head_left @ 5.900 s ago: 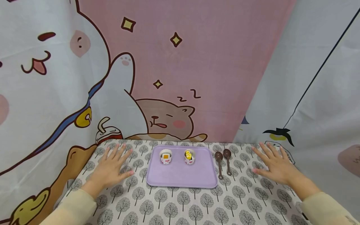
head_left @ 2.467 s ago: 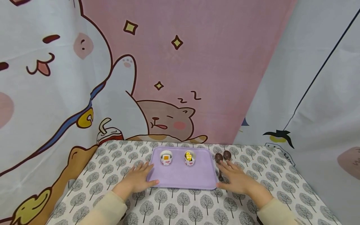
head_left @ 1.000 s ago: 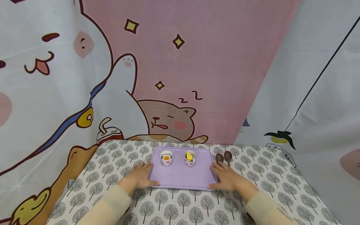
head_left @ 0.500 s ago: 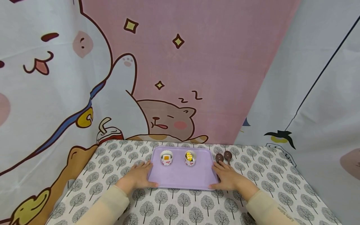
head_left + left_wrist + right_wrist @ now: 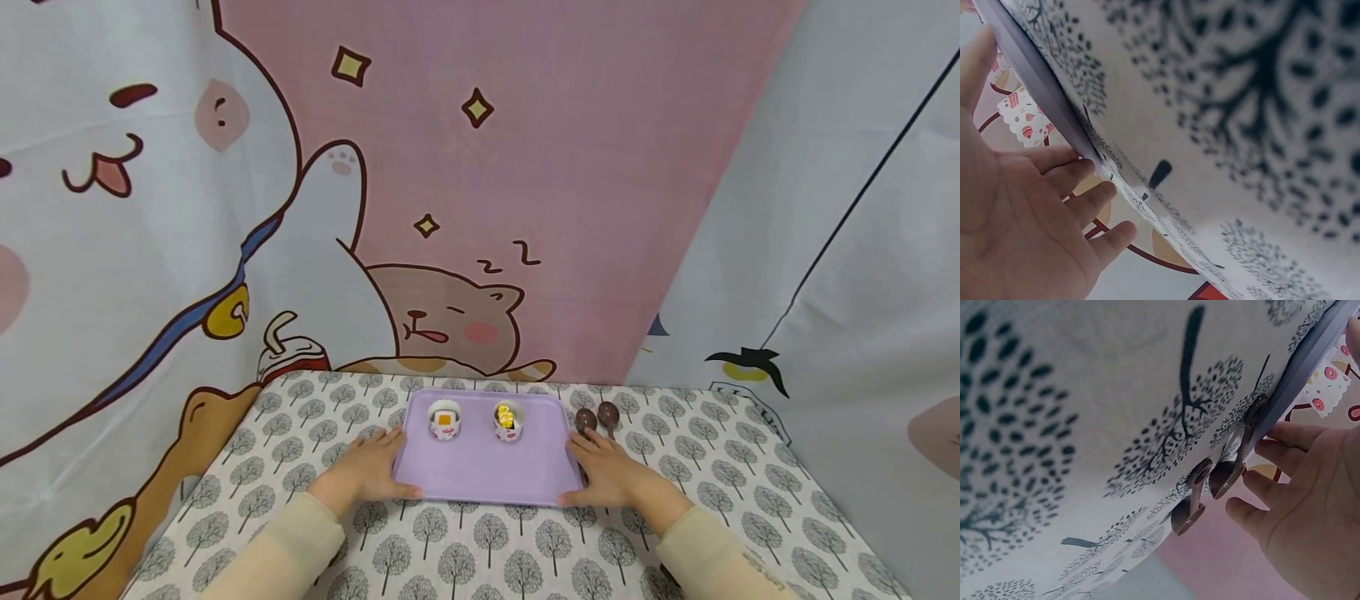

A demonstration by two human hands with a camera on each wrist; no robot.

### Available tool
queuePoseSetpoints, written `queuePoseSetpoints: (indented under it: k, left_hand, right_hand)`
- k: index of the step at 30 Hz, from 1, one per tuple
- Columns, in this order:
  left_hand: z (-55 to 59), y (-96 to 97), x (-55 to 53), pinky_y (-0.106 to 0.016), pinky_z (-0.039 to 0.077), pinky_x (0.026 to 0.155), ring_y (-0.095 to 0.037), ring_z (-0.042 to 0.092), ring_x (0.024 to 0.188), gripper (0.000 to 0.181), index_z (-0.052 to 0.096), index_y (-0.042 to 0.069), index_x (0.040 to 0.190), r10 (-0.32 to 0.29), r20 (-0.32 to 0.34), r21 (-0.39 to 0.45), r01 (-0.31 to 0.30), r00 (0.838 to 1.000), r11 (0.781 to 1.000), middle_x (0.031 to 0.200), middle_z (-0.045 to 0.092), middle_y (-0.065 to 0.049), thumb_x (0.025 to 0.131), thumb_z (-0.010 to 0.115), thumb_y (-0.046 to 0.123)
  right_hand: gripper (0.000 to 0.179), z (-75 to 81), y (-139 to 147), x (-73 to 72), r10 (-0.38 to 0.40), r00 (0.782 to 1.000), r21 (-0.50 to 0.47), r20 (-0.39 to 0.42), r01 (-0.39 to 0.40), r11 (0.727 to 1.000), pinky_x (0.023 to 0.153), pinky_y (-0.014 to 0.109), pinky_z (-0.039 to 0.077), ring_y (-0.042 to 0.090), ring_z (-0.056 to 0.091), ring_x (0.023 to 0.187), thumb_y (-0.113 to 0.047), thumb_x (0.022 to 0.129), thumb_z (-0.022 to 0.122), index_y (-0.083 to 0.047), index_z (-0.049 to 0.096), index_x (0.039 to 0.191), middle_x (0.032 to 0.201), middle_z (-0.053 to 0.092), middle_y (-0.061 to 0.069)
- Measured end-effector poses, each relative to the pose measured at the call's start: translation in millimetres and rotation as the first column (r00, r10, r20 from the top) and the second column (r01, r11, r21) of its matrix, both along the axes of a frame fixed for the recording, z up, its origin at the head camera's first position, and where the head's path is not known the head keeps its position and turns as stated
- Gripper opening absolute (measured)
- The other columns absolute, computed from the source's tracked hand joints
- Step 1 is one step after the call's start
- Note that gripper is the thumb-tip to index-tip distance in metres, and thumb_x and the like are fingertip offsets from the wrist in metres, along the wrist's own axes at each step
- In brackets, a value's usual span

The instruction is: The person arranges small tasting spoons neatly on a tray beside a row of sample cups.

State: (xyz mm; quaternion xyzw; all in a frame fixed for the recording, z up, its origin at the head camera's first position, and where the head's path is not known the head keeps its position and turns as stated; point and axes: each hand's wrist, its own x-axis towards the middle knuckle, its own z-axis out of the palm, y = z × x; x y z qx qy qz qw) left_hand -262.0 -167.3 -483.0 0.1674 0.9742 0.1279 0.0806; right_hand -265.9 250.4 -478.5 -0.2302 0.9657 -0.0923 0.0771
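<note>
A lilac tray lies flat on the table between my hands. Two small printed cups stand at its back half: the left cup has a white-and-orange piece inside, the right cup a yellow-and-dark one. My left hand rests at the tray's left edge, thumb on the near corner, its fingers fairly straight in the left wrist view. At the opposite edge, my right hand touches the tray with extended fingers. Two brown spoons lie beside it; the nearer spoon is partly hidden by that hand, the other spoon sits farther right.
A white tablecloth with dark tree prints covers the table. Behind its far edge hangs a pink and white cartoon curtain. The spoon handles lie close along the tray's right side.
Both hands have come inward from wide apart to the tray's two sides. Over the last half second they hardly move. Tray, cups and spoons stay in place.
</note>
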Motion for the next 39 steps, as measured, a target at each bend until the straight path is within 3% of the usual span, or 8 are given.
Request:
queuePoseSetpoints:
  k: [24, 39]
  left_hand:
    - [4.2, 0.4, -2.1, -0.063, 0.02, 0.118, -0.044, 0.03, 0.145, 0.114, 0.039, -0.005, 0.15, -0.004, -0.003, -0.01, 0.004, 1.0, 1.0, 0.157, 0.035, -0.021, 0.072, 0.075, 0.07]
    - [5.7, 3.6, -0.1, -0.062, 0.02, 0.118, -0.045, 0.03, 0.145, 0.114, 0.039, -0.005, 0.15, -0.003, 0.004, -0.008, 0.003, 1.0, 1.0, 0.157, 0.036, -0.021, 0.072, 0.076, 0.069]
  right_hand:
    - [0.104, 6.9, -1.4, 3.2, -0.019, 1.0, 0.015, 0.008, 0.019, 1.0, 0.115, 0.07, 0.017, 0.049, 0.018, 0.148, -0.07, 0.078, 0.069, 0.001, 0.044, 0.148, 0.158, 0.035, 0.021]
    - [0.093, 23.9, 3.0, 10.5, -0.058, 0.998, -0.098, -0.011, 0.057, 0.994, 0.107, 0.079, 0.017, 0.052, 0.02, 0.145, -0.067, 0.081, 0.068, 0.0, 0.052, 0.143, 0.155, 0.04, 0.019]
